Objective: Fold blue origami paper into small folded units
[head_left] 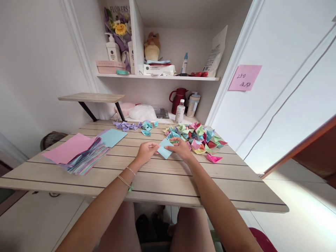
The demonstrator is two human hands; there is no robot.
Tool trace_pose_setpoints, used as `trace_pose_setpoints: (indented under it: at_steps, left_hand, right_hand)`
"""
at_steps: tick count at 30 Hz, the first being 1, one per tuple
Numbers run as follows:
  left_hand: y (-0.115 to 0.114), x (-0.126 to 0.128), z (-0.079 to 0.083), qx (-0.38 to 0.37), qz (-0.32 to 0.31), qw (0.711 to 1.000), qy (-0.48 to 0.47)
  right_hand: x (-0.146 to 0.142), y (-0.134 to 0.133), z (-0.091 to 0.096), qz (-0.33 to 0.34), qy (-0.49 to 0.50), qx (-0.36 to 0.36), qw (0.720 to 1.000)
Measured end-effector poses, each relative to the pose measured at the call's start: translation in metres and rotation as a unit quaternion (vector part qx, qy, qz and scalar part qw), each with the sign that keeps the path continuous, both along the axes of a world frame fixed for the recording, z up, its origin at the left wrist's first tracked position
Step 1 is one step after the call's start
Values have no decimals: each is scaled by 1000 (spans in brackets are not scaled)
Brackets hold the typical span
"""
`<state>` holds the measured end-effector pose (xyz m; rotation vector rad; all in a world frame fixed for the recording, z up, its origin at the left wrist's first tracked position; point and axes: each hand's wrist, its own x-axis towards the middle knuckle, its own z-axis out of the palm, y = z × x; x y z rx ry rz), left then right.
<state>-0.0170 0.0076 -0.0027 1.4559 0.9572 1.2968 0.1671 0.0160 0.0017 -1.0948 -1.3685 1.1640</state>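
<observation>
Between my hands, just above the table, is a light blue square of folding paper (164,151). My left hand (147,152) pinches its left corner. My right hand (180,148) grips the upper right side, thumb on the front face. Beyond and to the right of my right hand lies a heap of folded paper boats (198,134) in many colours, with a pink paper boat (214,158) at its near edge. Past my left hand are several purple folded papers (125,126) and blue folded pieces (146,126).
A thick stack of coloured paper (89,159) topped with pink sits on the left, beside a flat blue sheet (114,137). Behind stand a clear bottle (180,111), a red jug (179,99) and a cup (193,105). A small raised shelf (91,97) is at back left.
</observation>
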Motion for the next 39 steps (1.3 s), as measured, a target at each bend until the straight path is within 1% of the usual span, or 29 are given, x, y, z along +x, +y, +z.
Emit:
trace_pose_setpoints:
  at_steps: [2,7,9,11,13,16,19,21,23,25,27,29,31,32,34,35,37,39]
  left_hand:
    - [1,-1,1,-7,1,1000,-8]
    - [1,-5,2,-24,7,1000,-16]
    - [2,-6,3,-24,4,999,-25]
    - [3,-7,3,-16,-1,999,-41]
    - [4,-7,2,-11,-7,999,-52]
    - [4,-6,1,-11,-25,999,-45]
    - [2,-5,1,-11,-52,998,-37]
    - [2,-5,1,-15,-54,998,-36]
    - [4,-5,1,-25,-35,998,-39]
    - [6,-5,0,-35,1,998,-46]
    - [9,-6,-1,-42,39,997,-60]
    - [11,-8,-2,-44,70,993,-82]
    - [11,-10,-2,-44,87,990,-101]
    - [10,-10,-2,-43,92,989,-107]
    - [9,-11,0,-42,92,988,-115]
    - [8,-11,1,-40,85,988,-119]
    - [6,-10,4,-37,65,988,-136]
    - [3,-8,7,-40,42,986,-156]
  right_hand:
    - [6,1,1,19,26,-13,999]
    - [16,-2,5,91,82,-42,992]
    - [14,-3,5,82,89,-39,992]
    - [10,-4,5,57,99,-21,993]
    - [5,-4,5,48,104,2,993]
    - [0,-5,6,73,82,26,994]
    - [-1,-6,8,93,36,61,993]
    - [-1,-7,9,98,5,76,992]
    - [-1,-7,9,97,-16,80,992]
    - [-1,-8,8,93,-22,89,991]
    - [-1,-9,8,105,-28,113,988]
    - [-2,-11,9,140,-61,148,977]
    - [-5,-13,9,171,-116,193,959]
    - [-7,-14,8,175,-142,217,950]
    - [-12,-15,6,163,-176,256,936]
    - [-14,-15,5,149,-180,267,935]
    - [-17,-14,3,105,-162,272,943]
    - [-18,-12,2,45,-116,255,959]
